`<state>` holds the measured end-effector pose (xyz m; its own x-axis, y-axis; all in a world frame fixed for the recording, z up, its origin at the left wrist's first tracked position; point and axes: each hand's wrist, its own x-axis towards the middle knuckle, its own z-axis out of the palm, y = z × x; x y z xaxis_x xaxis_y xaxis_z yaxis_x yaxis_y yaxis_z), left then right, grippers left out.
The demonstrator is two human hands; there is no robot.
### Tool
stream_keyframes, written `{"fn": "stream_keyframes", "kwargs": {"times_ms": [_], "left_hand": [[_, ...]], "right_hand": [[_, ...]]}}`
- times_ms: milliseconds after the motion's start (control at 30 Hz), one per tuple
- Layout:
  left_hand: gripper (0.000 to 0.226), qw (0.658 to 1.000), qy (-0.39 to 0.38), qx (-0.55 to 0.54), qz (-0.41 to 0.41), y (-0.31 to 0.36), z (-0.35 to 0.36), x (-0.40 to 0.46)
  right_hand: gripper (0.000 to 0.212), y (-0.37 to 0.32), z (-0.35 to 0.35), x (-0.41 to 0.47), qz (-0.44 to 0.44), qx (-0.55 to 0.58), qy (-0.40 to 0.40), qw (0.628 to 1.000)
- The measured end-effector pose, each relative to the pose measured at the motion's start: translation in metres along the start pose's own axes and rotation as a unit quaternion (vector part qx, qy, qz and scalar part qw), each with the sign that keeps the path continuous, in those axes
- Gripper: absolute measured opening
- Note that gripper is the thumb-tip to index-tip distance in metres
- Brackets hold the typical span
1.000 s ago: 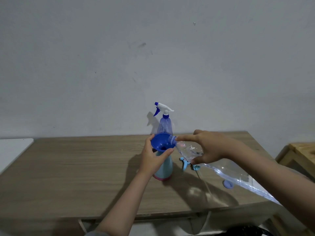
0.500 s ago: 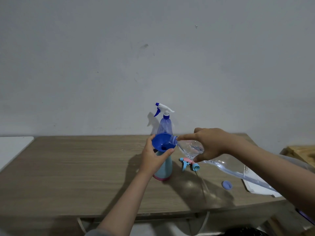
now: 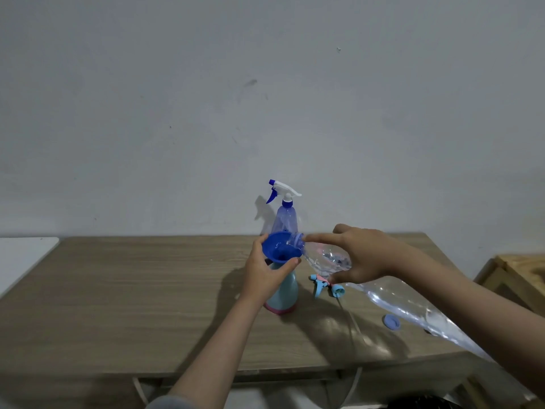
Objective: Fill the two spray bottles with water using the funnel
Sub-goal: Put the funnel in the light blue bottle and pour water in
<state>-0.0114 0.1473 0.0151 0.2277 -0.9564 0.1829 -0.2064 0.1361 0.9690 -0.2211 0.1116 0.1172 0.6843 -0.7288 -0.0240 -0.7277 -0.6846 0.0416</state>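
Left hand curled round funnel neck; right hand gripping tilted water bottle, mouth over funnel.

Behind the left hand fingers: neck and upper body of the light blue spray bottle, funnel spout hidden too. Beneath the right hand fingers and forearm: much of the clear water bottle, its base hidden. Behind the funnel: lower part of the far spray bottle.
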Motion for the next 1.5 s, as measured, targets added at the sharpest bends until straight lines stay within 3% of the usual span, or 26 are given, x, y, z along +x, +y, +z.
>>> {"fn": "stream_keyframes", "kwargs": {"times_ms": [267, 533, 700, 900, 1100, 1500], "left_hand": [[0.072, 1.0, -0.001, -0.006, 0.01, 0.002, -0.001, -0.001], [0.07, 1.0, 0.017, -0.017, -0.004, -0.003, 0.003, 0.002], [0.07, 1.0, 0.014, -0.015, -0.011, 0.001, 0.002, 0.0], [0.072, 1.0, 0.015, -0.01, -0.017, -0.002, 0.003, 0.002], [0.07, 1.0, 0.011, 0.002, -0.017, 0.001, 0.002, -0.001], [0.067, 1.0, 0.015, 0.014, -0.023, 0.007, 0.003, -0.005]], "right_hand": [[0.086, -0.006, -0.002, -0.012, -0.009, 0.143, 0.161, 0.976], [0.086, 0.023, -0.024, -0.023, 0.046, 0.179, 0.382, 0.906], [0.088, 0.048, -0.015, -0.017, 0.111, 0.184, 0.46, 0.861], [0.085, 0.07, 0.017, -0.01, 0.14, 0.193, 0.512, 0.825], [0.089, 0.084, 0.055, -0.006, 0.223, 0.211, 0.549, 0.777], [0.103, 0.083, 0.08, -0.011, 0.219, 0.212, 0.544, 0.782]]}}
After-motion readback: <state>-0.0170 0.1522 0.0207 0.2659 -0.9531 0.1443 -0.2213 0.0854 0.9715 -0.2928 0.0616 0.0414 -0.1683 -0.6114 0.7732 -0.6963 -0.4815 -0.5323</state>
